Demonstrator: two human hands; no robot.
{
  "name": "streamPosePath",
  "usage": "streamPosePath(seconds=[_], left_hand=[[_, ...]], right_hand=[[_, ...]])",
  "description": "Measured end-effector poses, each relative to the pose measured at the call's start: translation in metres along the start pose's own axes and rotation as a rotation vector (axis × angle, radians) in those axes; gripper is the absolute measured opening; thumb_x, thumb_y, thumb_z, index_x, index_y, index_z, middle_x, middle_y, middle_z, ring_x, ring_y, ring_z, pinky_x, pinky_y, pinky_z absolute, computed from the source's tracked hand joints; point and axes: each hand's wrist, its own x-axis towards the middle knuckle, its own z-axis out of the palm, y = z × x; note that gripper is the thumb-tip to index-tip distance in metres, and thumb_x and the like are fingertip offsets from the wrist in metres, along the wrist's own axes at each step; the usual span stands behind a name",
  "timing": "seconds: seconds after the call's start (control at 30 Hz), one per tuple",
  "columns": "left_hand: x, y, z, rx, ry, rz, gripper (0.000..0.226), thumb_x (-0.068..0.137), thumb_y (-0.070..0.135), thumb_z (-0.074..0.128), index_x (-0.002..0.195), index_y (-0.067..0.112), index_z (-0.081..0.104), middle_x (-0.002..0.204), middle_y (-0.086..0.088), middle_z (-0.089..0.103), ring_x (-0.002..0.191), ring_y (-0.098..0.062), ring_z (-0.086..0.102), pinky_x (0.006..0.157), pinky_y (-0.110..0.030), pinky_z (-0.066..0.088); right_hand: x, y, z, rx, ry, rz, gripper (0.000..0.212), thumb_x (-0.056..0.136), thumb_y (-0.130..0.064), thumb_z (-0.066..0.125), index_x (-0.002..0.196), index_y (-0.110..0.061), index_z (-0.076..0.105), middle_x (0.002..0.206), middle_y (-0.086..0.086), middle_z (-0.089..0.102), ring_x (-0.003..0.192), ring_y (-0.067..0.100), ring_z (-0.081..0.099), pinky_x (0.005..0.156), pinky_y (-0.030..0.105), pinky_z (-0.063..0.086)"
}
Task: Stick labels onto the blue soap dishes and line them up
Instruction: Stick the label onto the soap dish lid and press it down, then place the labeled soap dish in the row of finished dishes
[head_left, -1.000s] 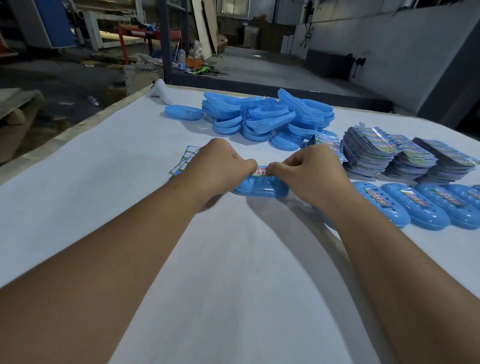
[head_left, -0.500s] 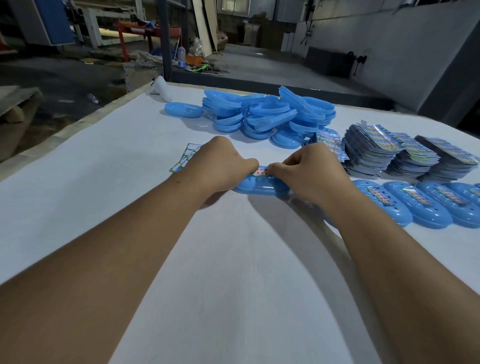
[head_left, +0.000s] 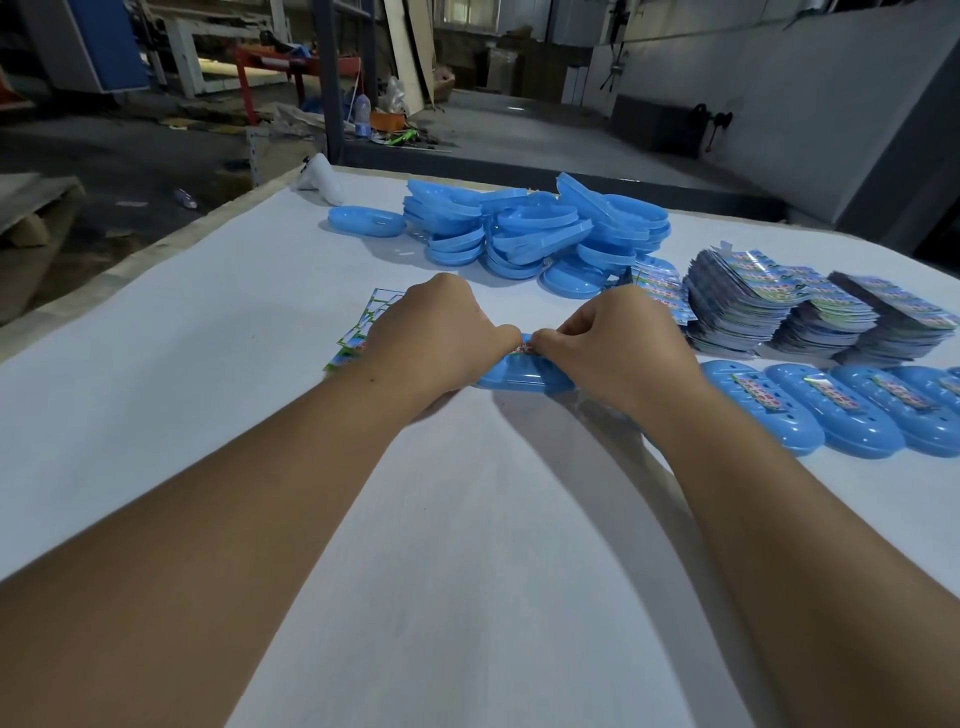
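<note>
A blue soap dish (head_left: 522, 375) lies on the white table between my two hands. A colourful label (head_left: 523, 348) sits on top of it, pinched from both sides. My left hand (head_left: 434, 338) grips the dish's left end with the thumb on the label. My right hand (head_left: 618, 345) covers the right end, its fingertips pressed on the label. Most of the dish is hidden under my hands. A row of labelled blue dishes (head_left: 826, 410) lies side by side to the right.
A heap of unlabelled blue dishes (head_left: 535, 234) lies at the back, one single dish (head_left: 366, 221) to its left. Label stacks (head_left: 810, 312) stand at the right, loose label sheets (head_left: 363, 332) behind my left hand. A white object (head_left: 322, 179) lies near the far left edge.
My thumbs have drawn closer together over the label on the dish. The dish and both arms stay in the same place.
</note>
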Motion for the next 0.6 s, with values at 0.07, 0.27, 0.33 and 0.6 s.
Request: streamPosePath(seconds=[0.07,0.27,0.33,0.6], left_hand=[[0.001,0.0011,0.0007,0.067,0.024,0.021,0.036,0.079,0.054,0.066,0.084,0.019,0.073,0.08,-0.001,0.07,0.08,-0.022,0.064,0.065,-0.033,0.048],[0.0009,0.0014,0.0035,0.198,0.098,0.085,0.035,0.082,0.059,0.062,0.079,0.024,0.069,0.077,0.005,0.067,0.077,-0.02,0.062,0.065,-0.031,0.047],[0.0003,0.0018,0.004,0.247,0.12,0.112,0.035,0.083,0.059,0.06,0.079,0.025,0.066,0.077,0.005,0.066,0.075,-0.019,0.061,0.062,-0.03,0.044],[-0.0065,0.0055,0.0033,0.43,0.201,0.178,0.038,0.09,0.061,0.053,0.095,0.025,0.062,0.085,0.001,0.065,0.075,-0.019,0.057,0.061,-0.033,0.04]], right_hand=[[-0.0004,-0.0017,0.0009,-0.042,0.007,-0.002,0.044,0.08,-0.05,0.073,0.056,-0.013,0.069,0.046,0.002,0.055,0.054,0.024,0.052,0.048,0.027,0.035],[-0.0016,-0.0068,0.0007,-0.171,0.058,-0.03,0.044,0.08,-0.054,0.07,0.06,-0.015,0.068,0.058,0.0,0.062,0.062,0.023,0.059,0.049,0.026,0.033],[-0.0015,-0.0079,-0.0008,-0.195,0.054,-0.037,0.043,0.08,-0.056,0.07,0.062,-0.017,0.07,0.061,-0.001,0.065,0.066,0.023,0.062,0.05,0.026,0.035],[-0.0009,-0.0033,-0.0012,-0.158,0.037,-0.03,0.044,0.078,-0.065,0.072,0.063,-0.023,0.066,0.061,-0.004,0.065,0.072,0.022,0.065,0.057,0.03,0.046]])
